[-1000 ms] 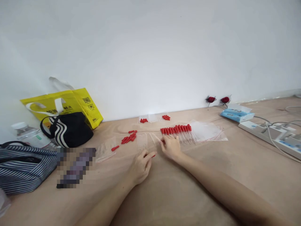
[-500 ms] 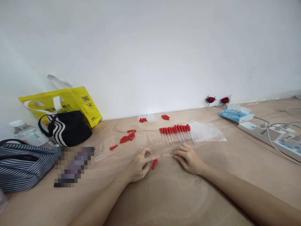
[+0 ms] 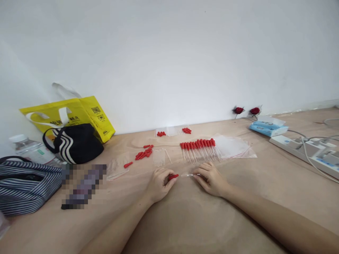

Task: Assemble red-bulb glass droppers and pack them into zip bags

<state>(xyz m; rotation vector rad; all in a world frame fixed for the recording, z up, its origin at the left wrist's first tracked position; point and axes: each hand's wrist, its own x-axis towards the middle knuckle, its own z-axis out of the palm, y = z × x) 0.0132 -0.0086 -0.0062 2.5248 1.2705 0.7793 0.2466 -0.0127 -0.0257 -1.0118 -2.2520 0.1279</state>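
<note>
Between thumb and forefinger, my left hand (image 3: 161,184) pinches a red rubber bulb (image 3: 173,177) that points right. My right hand (image 3: 210,179) holds a clear glass tube (image 3: 187,175) level, its free end facing the bulb across a small gap. Behind my right hand lies a row of tubes with red bulbs (image 3: 197,144) fitted on. Several bare tubes (image 3: 158,157) lie side by side behind my left hand, with a pile of loose red bulbs (image 3: 143,153) to their left.
Plastic bags lie at the right (image 3: 231,147) and left (image 3: 116,167). A yellow bag (image 3: 99,120), black pouch (image 3: 79,144) and striped bag (image 3: 29,187) stand left. Tissues (image 3: 268,127), a power strip (image 3: 304,155) and two dark red flowers (image 3: 238,110) are at right.
The red bulb that lay on the table beside my left hand is now lifted in its fingers, turned toward the tube. My right hand has barely moved.
</note>
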